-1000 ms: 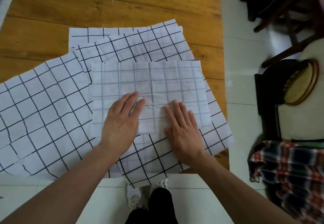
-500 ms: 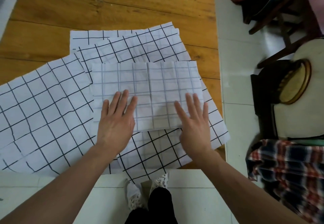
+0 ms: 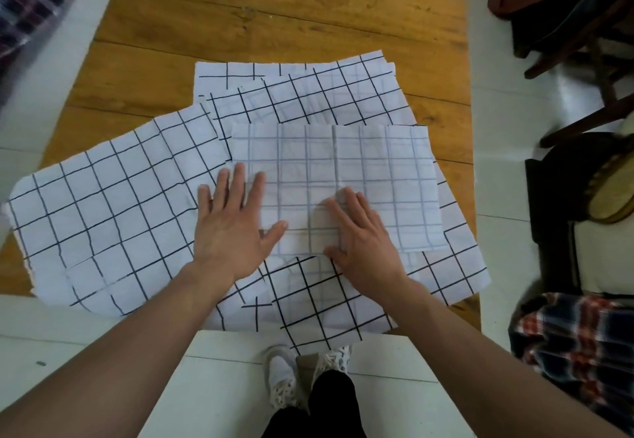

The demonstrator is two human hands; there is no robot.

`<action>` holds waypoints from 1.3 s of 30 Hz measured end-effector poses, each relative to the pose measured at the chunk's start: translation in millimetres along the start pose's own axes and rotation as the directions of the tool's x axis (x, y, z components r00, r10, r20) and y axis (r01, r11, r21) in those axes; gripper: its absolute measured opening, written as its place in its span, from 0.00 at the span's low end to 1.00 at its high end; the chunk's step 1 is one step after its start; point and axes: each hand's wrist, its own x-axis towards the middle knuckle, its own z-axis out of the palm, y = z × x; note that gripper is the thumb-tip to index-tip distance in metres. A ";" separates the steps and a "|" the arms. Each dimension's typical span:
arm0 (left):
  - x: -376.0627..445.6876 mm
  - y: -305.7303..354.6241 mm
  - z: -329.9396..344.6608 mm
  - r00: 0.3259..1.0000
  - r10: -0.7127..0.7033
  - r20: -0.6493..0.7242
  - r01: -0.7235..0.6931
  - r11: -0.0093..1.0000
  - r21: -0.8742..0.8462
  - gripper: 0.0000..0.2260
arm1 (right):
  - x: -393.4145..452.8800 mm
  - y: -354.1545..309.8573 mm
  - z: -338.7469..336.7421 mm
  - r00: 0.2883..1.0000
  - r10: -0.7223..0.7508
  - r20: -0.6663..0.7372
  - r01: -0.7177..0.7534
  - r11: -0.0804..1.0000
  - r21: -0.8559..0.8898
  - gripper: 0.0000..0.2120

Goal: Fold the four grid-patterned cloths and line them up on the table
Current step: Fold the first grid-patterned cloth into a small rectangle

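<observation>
Two flat hands, left hand (image 3: 230,232), right hand (image 3: 362,242), fingers straight, pressing folded cloth (image 3: 377,177), underlying cloths' count unclear

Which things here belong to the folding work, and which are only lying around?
Belong to the job:
- folded cloth
- unfolded grid cloths
- left hand
- right hand
- wooden table

Just lying about:
- plaid fabric
- dark chair

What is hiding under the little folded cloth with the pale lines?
Under the folded cloth lie spread-out cloths with bold black grids, resting on the wooden table. Their covered middles and exact number cannot be seen. Both hands, left and right, press flat on top.
</observation>
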 end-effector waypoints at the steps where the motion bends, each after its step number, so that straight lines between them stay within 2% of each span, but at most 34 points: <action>1: -3.8 -4.5 -3.0 0.999 0.031 -0.029 -0.031 1.000 -0.005 0.37 | 1.0 -1.1 -1.7 1.000 0.011 0.012 -0.011 1.000 0.005 0.39; 3: -14.5 -14.1 -7.5 0.984 0.146 -0.101 -0.149 0.989 -0.025 0.34 | 2.1 -2.0 -2.9 1.000 0.023 0.012 -0.024 1.000 0.017 0.40; 6: -30.7 -25.3 -7.2 0.939 0.331 -0.089 -0.335 0.941 -0.039 0.32 | 2.2 -0.3 -2.8 1.000 0.011 0.008 -0.011 1.000 0.014 0.40; 9: -36.2 -31.2 -5.9 0.903 0.421 -0.090 -0.423 0.906 -0.003 0.30 | 1.4 1.6 -2.7 1.000 0.001 0.010 -0.001 1.000 0.025 0.40; 17: -26.5 -19.6 -13.1 0.917 0.393 -0.065 -0.389 0.919 0.068 0.30 | 0.8 -1.3 -5.6 1.000 0.007 0.009 -0.007 1.000 0.028 0.40; 22: -25.6 -15.8 -14.0 0.914 0.391 -0.108 -0.382 0.919 0.094 0.28 | 0.2 -3.4 -8.3 1.000 0.014 0.020 -0.015 1.000 0.027 0.40; 28: -26.6 -26.6 -12.3 0.887 0.403 -0.226 -0.405 0.914 0.043 0.15 | 0.6 -1.3 -10.4 1.000 -0.007 0.017 0.007 0.999 0.042 0.39; 32: -26.9 -36.1 -15.4 0.819 0.457 -0.347 -0.478 0.878 0.028 0.04 | 2.5 2.4 -14.3 1.000 -0.020 0.004 0.020 0.995 0.093 0.36; 36: -29.8 -32.4 -24.6 0.818 0.453 -0.354 -0.480 0.877 0.014 0.12 | -1.7 -4.1 -23.9 0.998 -0.012 -0.066 0.022 0.987 0.160 0.29; 39: -35.4 -20.9 -33.9 0.847 0.382 -0.370 -0.422 0.906 -0.031 0.11 | -11.2 -18.0 -30.3 0.986 -0.148 -0.081 0.153 0.987 0.057 0.35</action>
